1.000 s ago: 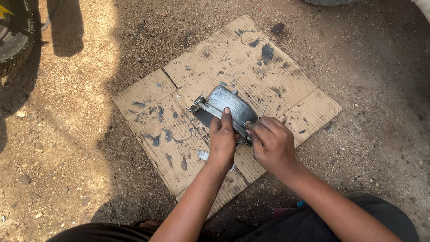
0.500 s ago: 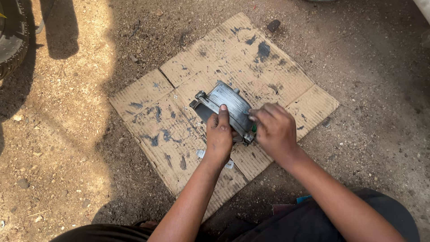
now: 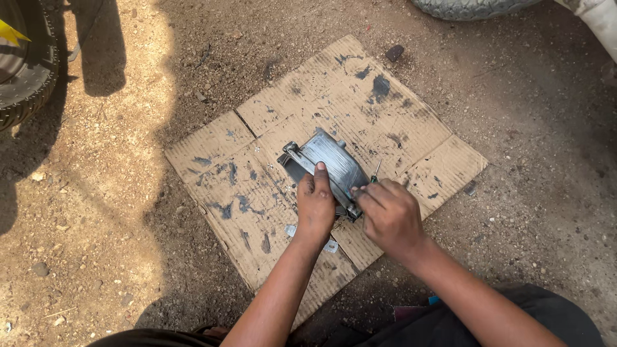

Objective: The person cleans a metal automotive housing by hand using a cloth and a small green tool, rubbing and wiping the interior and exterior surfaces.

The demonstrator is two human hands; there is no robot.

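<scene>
Pressing the grey metal part (image 3: 328, 168) onto stained cardboard (image 3: 257, 193), left hand (image 3: 315, 207) lies flat; right hand (image 3: 389, 215) grips a screwdriver (image 3: 374, 172).

I see a grey metal cover (image 3: 329, 166), oblong and grimy, lying tilted on stained cardboard (image 3: 257, 193); a thin screwdriver (image 3: 375, 172) with a green handle touches its right edge.
</scene>
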